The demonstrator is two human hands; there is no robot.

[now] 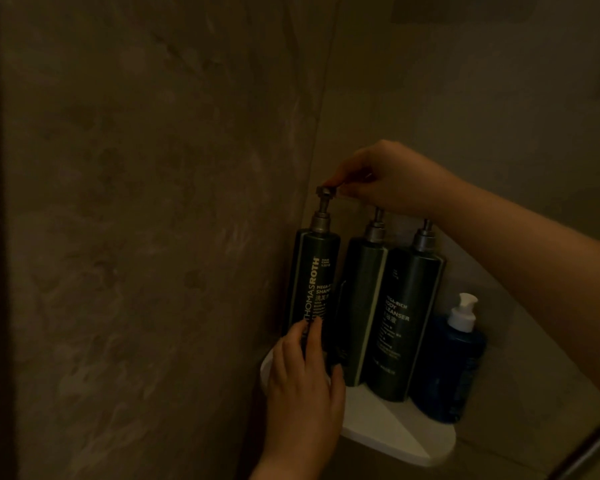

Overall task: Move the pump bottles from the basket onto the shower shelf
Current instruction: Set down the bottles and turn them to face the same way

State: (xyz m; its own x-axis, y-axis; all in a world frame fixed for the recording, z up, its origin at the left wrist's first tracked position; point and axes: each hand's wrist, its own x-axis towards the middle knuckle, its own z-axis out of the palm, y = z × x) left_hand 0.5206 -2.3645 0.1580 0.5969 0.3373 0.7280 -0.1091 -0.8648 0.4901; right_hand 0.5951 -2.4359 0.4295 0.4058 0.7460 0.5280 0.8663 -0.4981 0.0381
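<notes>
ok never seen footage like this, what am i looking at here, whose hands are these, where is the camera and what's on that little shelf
There is no machine here: a person wears one camera on the head, looking forward and down, so you see their own two bare hands in a dim shower corner. A white corner shelf sits where two stone-look walls meet. On it stand three tall dark green pump bottles in a row: the shampoo bottle at the left, a middle bottle, and the body cleanser bottle. A shorter blue bottle with a white pump stands at the right end. The left hand grips the shampoo bottle near its base, while the right hand reaches over the others and pinches its pump head. No basket is in view.
</notes>
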